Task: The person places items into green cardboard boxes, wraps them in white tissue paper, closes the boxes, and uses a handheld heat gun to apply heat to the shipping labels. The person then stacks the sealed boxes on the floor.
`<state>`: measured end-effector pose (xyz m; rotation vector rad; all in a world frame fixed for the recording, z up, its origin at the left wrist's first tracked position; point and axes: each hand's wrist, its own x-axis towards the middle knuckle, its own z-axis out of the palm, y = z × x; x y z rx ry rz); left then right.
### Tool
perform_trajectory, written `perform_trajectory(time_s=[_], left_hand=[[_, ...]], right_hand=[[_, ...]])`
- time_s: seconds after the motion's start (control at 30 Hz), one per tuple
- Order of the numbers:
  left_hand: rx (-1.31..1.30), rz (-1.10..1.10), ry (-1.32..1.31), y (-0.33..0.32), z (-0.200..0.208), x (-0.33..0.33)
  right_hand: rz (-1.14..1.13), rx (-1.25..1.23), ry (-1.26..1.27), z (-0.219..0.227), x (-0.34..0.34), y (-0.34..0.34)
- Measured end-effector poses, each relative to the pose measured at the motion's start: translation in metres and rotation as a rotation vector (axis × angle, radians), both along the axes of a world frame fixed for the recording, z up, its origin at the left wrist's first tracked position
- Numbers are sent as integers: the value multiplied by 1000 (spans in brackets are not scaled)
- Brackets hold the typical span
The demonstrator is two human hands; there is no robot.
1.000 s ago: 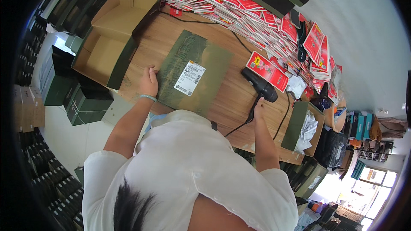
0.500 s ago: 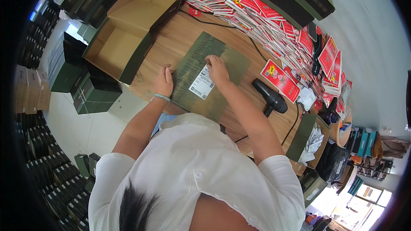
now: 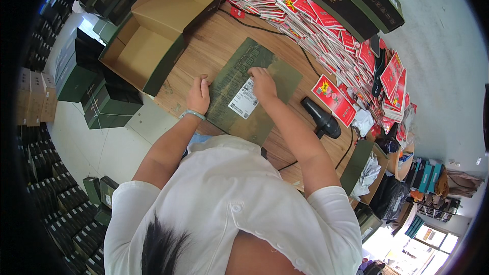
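Observation:
A flat, dark green box [image 3: 229, 79] lies on the wooden table in front of me, bearing a white shipping label [image 3: 243, 103] with printed lines. My left hand [image 3: 199, 95] is held against the box's left edge, thumb uppermost; its other fingers are partly hidden. On the box's top, my right hand [image 3: 263, 84] has its fingers bent and drawn together at the label's upper right corner, covering that part. Most of the label appears to lie flat.
An open, bare-inside cardboard box [image 3: 140, 46] stands at the far left of the table [image 3: 201, 46]. A black hair dryer [image 3: 322, 118] lies right of my right forearm. Red cards [image 3: 326, 40] are heaped along the back, a dark box [image 3: 351, 2] above them. Tied boxes [image 3: 109, 107] stand at left.
The whole view has shifted slightly. Both hands keep their places on the box and the label, with no clear movement beyond that.

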<state>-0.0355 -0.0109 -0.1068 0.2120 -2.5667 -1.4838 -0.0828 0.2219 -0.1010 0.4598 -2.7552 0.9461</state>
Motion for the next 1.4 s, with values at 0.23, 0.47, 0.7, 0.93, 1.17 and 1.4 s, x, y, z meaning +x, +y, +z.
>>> perform_trajectory(time_s=[0.23,0.47,0.7,0.93,1.17,1.4], left_hand=[[6,8,18,1,1,2],[2,9,30,0,-2,0],[-24,13,29,1,4,1],[-20,10,10,1,4,2],[5,9,41,1,-1,2],[-4,14,44,2,3,2]], right_hand=[[33,67,-7,3,0,0],[46,93,48,4,-2,0],[59,222,27,11,-3,-6],[78,278,-56,13,2,-5],[-180,49,-13,-2,8,10],[-78,184,-89,0,-3,6]])
